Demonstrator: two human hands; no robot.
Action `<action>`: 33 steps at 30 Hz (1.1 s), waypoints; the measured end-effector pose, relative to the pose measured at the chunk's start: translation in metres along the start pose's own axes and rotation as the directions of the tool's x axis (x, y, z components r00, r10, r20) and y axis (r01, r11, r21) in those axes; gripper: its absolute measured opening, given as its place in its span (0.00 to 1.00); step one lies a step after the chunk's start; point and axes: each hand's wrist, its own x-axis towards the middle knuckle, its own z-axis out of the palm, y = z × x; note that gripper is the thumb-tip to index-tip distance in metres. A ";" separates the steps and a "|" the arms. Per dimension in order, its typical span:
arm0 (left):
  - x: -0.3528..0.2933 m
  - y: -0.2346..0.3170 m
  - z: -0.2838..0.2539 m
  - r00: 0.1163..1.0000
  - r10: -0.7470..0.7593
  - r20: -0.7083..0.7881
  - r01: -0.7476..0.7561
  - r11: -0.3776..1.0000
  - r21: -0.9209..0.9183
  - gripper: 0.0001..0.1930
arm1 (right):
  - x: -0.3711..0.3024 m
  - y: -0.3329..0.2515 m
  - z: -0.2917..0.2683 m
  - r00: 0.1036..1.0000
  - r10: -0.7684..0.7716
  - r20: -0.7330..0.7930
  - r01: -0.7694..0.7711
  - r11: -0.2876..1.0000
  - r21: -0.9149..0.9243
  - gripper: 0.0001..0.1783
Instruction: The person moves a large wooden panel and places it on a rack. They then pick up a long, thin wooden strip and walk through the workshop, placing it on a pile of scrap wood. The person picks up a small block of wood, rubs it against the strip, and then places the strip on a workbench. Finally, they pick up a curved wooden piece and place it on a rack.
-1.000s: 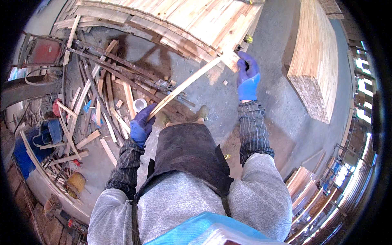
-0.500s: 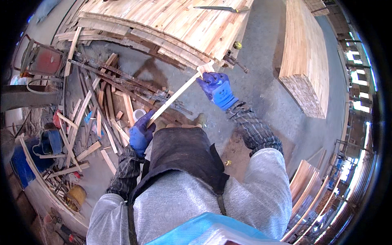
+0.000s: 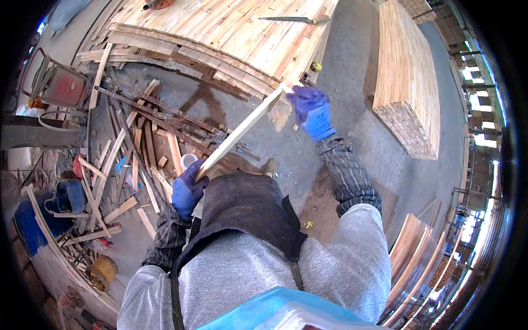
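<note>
A long pale wooden strip [image 3: 236, 135] slants from my lap up to the near edge of the stacked wood panels [image 3: 225, 33]. Around its near end my left hand [image 3: 188, 191] is closed, in a blue and purple glove. My right hand [image 3: 312, 111], gloved alike and a little smeared by motion, is at the strip's far end. Its fingers are curled against a small pale piece, too blurred to name. Below that end a tan, grainy patch like sawdust [image 3: 282, 116] shows against the floor. A dark apron [image 3: 242, 203] covers my lap.
A saw-like blade with a handle [image 3: 289, 20] lies on the panels. Wood offcuts [image 3: 124, 206] and long dark bars [image 3: 154, 113] litter the floor at left, near a white cup [image 3: 188, 160] and a blue bin [image 3: 69, 196]. Another panel stack [image 3: 407, 82] stands at right.
My right hand has shifted right and slightly up, and the strip's far end has risen with it. The tan grainy patch now shows below that end. My left hand has barely moved.
</note>
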 end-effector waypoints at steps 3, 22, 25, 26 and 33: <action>0.000 0.012 -0.004 0.995 -0.081 0.053 0.081 0.997 0.009 0.25 | -0.002 -0.021 -0.003 0.988 -0.105 0.116 0.113 0.992 -0.062 0.12; -0.009 0.007 -0.006 0.918 -0.233 0.322 0.391 0.669 -0.631 0.27 | 0.008 -0.032 0.033 0.524 0.851 0.045 -0.464 0.241 0.852 0.14; -0.009 0.005 -0.002 0.916 -0.247 0.317 0.397 0.681 -0.616 0.27 | 0.021 -0.045 0.042 0.509 0.859 0.058 -0.538 0.264 0.801 0.14; -0.008 0.005 -0.001 0.923 -0.242 0.299 0.379 0.713 -0.590 0.27 | 0.025 -0.048 0.045 0.503 0.862 0.064 -0.562 0.270 0.782 0.14; 0.005 0.012 0.008 0.978 -0.177 0.106 0.206 0.799 -0.565 0.25 | 0.036 -0.078 0.053 0.471 0.862 0.186 -0.563 0.131 0.816 0.15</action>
